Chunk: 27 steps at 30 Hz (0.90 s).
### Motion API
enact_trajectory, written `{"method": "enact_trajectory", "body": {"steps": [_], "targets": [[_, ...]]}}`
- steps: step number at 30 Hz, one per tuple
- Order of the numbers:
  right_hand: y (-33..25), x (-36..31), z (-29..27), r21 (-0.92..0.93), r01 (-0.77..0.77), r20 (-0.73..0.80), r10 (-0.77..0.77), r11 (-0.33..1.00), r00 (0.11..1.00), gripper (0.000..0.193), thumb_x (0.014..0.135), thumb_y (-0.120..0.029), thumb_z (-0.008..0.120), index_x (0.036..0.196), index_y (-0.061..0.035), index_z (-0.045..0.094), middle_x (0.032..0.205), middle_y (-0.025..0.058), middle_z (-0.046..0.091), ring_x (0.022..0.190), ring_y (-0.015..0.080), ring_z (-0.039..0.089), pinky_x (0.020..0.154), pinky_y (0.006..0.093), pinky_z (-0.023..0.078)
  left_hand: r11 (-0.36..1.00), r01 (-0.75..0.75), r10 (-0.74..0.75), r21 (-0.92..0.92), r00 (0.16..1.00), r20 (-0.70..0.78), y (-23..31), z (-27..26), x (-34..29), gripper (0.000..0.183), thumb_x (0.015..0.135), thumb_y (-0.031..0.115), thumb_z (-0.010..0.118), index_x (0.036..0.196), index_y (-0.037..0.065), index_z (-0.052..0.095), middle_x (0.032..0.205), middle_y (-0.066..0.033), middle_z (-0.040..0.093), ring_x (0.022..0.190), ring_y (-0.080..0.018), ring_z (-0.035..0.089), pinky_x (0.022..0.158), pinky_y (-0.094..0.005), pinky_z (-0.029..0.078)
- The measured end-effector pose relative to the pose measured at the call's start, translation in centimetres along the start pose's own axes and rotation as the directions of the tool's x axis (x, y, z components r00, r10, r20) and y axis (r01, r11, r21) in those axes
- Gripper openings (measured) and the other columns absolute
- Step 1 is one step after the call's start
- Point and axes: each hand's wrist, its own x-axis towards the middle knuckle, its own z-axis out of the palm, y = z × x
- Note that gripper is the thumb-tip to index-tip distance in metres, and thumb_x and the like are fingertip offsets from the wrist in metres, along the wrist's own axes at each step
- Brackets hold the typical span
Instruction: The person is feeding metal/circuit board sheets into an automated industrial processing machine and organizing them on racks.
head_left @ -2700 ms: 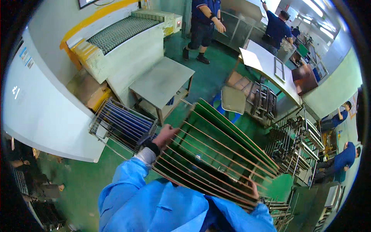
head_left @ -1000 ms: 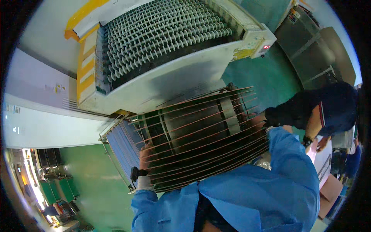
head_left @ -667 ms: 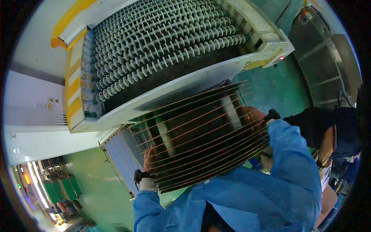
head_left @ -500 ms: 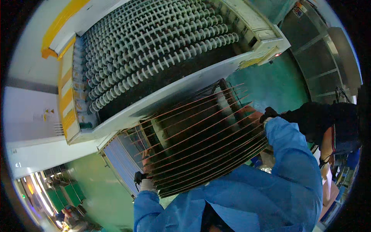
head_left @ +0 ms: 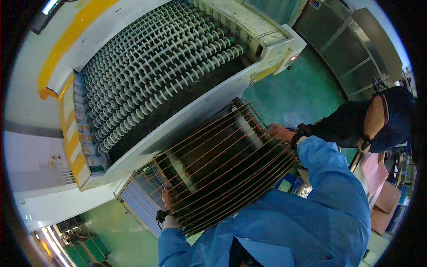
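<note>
A dark slotted rack [head_left: 244, 116] stands in front of my body, below the front edge of a roller machine. Several thin panels [head_left: 223, 161] with copper-coloured edges are in it, side by side on edge with gaps between them. At the left side of the stack, my left hand [head_left: 169, 201] is closed, its fingers curled against the panel ends; part of it is hidden. My right hand [head_left: 281, 132] grips the opposite side near the rack's right rail, its fingers bent over the panel ends. Both arms wear blue sleeves.
A white conveyor machine [head_left: 167, 84] with rows of ringed rollers spans the upper left. Beside its lower left corner leans a blue-grey ribbed rack [head_left: 140, 200]. A co-worker in a dark cap [head_left: 393, 118] is close on my right. Metal panelling [head_left: 342, 49] stands at the far right.
The view has turned and shifted, so the machine sits further left and lower. Both hands stay at the sides of the panel stack. The co-worker's head has come further into view.
</note>
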Motion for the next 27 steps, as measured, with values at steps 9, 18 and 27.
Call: {"method": "enact_trajectory", "body": {"steps": [9, 18, 27], "targets": [[-7.3, -9.1, -0.6, 0.046, -0.293, -0.399, 0.286, 0.955, 0.871, 0.044, 0.087, -0.038, 0.063, 0.117, -0.0058, 0.058, 0.103, 0.0058, 0.059, 0.085, 0.0153, 0.054, 0.074, 0.0285, 0.044, 0.941, -0.337, 0.325, -0.005, 0.902, 0.285, -1.4, -1.8, 10.8, 0.038, 0.094, 0.031, 0.050, 0.125, 0.009, 0.051, 0.114, -0.0037, 0.058, 0.100, -0.0218, 0.056, 0.088, -0.0356, 0.046], [-21.3, -18.3, 8.2, -0.638, 0.183, -0.474, -0.569, 0.748, 0.673, 0.035, 0.083, -0.023, 0.068, 0.110, -0.0035, 0.059, 0.102, 0.0129, 0.064, 0.094, 0.0267, 0.061, 0.083, 0.0369, 0.048, 0.644, -0.763, 0.729, -0.045, 0.595, 0.339, -3.9, -1.4, 18.6, 0.024, 0.091, 0.029, 0.051, 0.107, 0.012, 0.057, 0.102, -0.0054, 0.057, 0.086, -0.0213, 0.056, 0.071, -0.0348, 0.047], [-23.7, -21.7, 23.8, -0.727, 0.441, 0.005, -0.638, 0.526, 0.770, 0.038, 0.073, -0.020, 0.072, 0.107, -0.0080, 0.061, 0.106, 0.0118, 0.060, 0.104, 0.0318, 0.054, 0.089, 0.0432, 0.042, 0.759, -0.570, 0.630, -0.315, 0.520, 0.577, -19.8, -4.0, 6.3, 0.019, 0.094, 0.019, 0.046, 0.109, 0.009, 0.053, 0.097, -0.0075, 0.057, 0.084, -0.0165, 0.055, 0.061, -0.0325, 0.045]]}}
